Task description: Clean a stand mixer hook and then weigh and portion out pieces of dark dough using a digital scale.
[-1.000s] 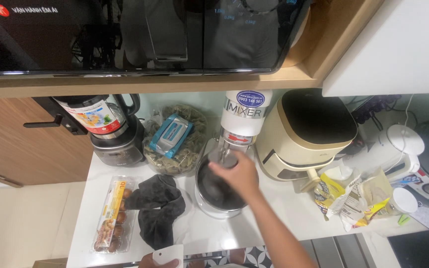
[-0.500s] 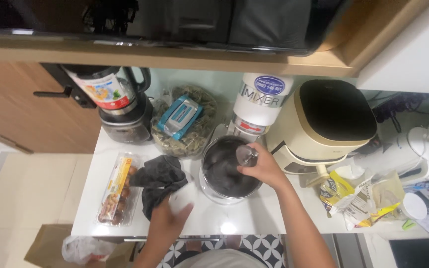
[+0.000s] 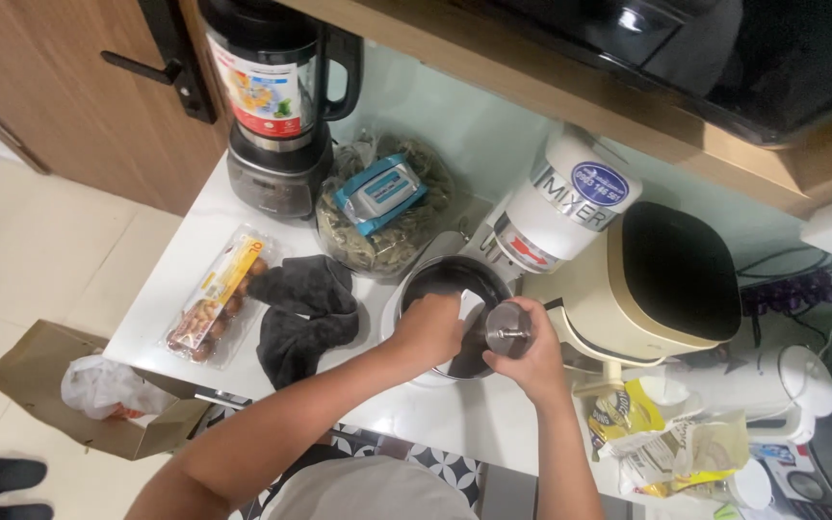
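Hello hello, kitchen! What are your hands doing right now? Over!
Left hand reaching into the dark bowl. Right hand gripping the round metal part beside it. Grey cloth lies left, apart from the bowl.

Bowl [image 3: 435,289] mid tabletop [image 3: 416,414], both hands over it. Cloth [image 3: 305,313] just left, snack tray [image 3: 214,299] further left. Blender [image 3: 276,106] behind-left, bag [image 3: 382,207] behind bowl, air fryer [image 3: 657,279] right, packets [image 3: 671,443] front-right.
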